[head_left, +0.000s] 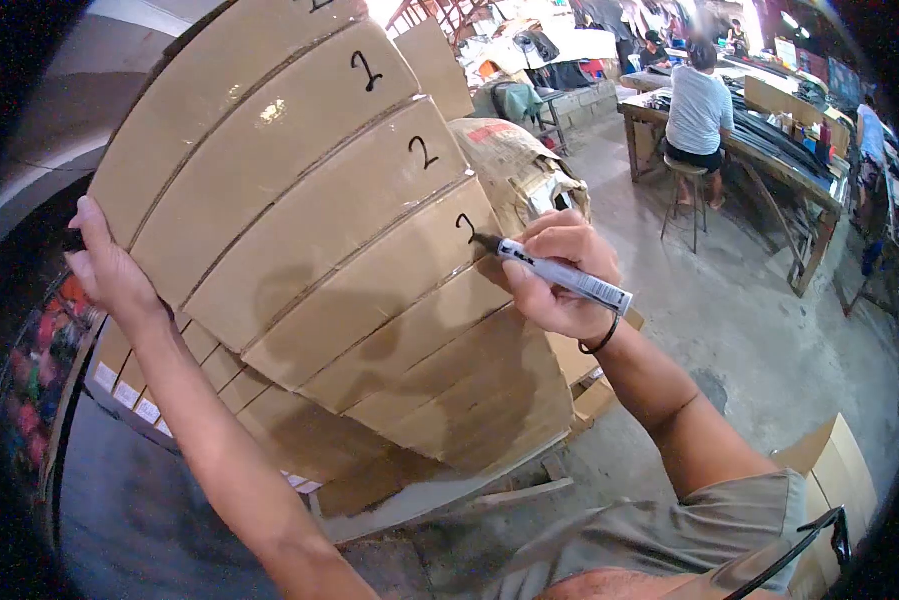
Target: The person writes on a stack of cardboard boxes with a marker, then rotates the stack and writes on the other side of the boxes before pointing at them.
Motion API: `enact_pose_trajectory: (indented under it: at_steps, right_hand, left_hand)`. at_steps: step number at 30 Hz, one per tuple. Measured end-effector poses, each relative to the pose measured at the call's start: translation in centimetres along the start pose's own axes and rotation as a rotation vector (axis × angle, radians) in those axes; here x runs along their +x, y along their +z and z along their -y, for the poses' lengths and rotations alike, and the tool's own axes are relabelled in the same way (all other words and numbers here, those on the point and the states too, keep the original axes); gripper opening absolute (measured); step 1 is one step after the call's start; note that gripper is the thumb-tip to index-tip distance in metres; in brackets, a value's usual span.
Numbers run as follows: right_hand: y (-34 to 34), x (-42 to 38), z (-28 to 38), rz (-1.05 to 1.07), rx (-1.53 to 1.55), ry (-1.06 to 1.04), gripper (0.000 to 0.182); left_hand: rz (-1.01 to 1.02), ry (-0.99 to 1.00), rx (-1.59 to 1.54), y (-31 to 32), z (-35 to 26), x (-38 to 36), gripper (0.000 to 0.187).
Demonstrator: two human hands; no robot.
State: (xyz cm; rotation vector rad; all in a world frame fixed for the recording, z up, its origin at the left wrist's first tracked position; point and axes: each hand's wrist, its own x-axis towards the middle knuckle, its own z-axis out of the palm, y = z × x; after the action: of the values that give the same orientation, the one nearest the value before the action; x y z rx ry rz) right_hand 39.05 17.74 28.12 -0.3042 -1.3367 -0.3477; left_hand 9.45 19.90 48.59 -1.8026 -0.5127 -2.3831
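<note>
Writing, we clenched our right grip (576, 245) round a marker pen (575, 280) whose long axis slanted up-left to its dark tip on a cardboard carton (389, 275), while our left grip (111, 268), farther from that tip, held a small black object (73, 240) at the carton row's (299, 160) left edge.

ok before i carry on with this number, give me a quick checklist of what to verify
1. Marker held in right hand: ok
2. Marker tip uncapped and at the carton: ok
3. Left hand at the stack's far edge: ok
4. Number at the tip finished: not ok, its base stroke is missing
5. Dark item in left hand is the marker's cap: cannot tell
</note>
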Motion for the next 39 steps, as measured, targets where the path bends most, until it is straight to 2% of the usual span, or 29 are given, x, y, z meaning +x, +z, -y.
enact_pose_trajectory:
  at_steps: [1,4,6,7,12,14,16,19,21,24,28,30,34,39]
  right_hand:
    - [-0.2,-0.1,-0.1,0.003,-0.005,0.008,0.02]
    - [-0.7,-0.9,-0.4,-0.008,0.057,0.07,0.02]
    - [-1.0,-1.9,-0.3,-0.103,0.194,0.108,0.02]
    - [-1.6,-2.7,0.1,-0.073,0.203,0.151,0.02]
    - [-2.7,-6.2,0.7,0.064,0.086,0.226,0.023]
    - [-2.6,-6.3,0.8,0.138,0.019,0.182,0.028]
    - [-2.2,-6.4,0.4,0.103,0.061,0.165,0.03]
    - [-2.1,-6.3,0.5,0.103,0.036,0.153,0.03]
    - [-2.1,-6.4,0.7,0.109,-0.016,0.283,0.027]
    - [-1.5,-6.4,0.1,0.043,0.027,0.218,0.028]
    - [-1.6,-6.1,0.1,0.108,0.012,0.165,0.026]
    - [-1.4,-6.3,0.1,0.031,0.031,0.187,0.024]
    - [-1.7,-5.7,0.1,0.131,0.046,0.082,0.022]
    - [-1.8,-6.4,-0.3,0.046,-0.015,0.099,0.021]
  left_hand:
    - [-0.063,0.0,0.022,0.2,-0.1,-0.2,0.019]
    - [0.016,-0.026,0.009,-0.7,0.4,0.7,0.02]
    - [0.029,-0.041,0.027,-0.9,0.4,0.8,0.023]
    - [-0.007,-0.033,0.034,-0.7,0.3,0.7,0.024]
    - [-0.036,-0.034,0.096,-0.9,0.3,1.0,0.027]
    - [-0.059,-0.02,0.093,-0.8,0.6,1.2,0.027]
    - [-0.085,-0.006,0.089,-0.8,0.6,1.2,0.028]
    - [-0.005,-0.001,0.064,-0.9,0.2,1.0,0.029]
    - [-0.049,-0.005,0.098,-0.7,0.1,0.8,0.03]
    - [-0.007,0.0,0.073,-0.8,0.1,0.9,0.03]
    - [-0.065,-0.026,0.131,-1.0,0.6,1.3,0.032]
    - [-0.088,-0.05,0.223,-1.2,0.9,1.6,0.049]
    - [-0.075,-0.033,0.212,-1.2,0.6,1.4,0.049]
    - [-0.067,-0.109,0.26,-1.1,0.4,1.4,0.051]
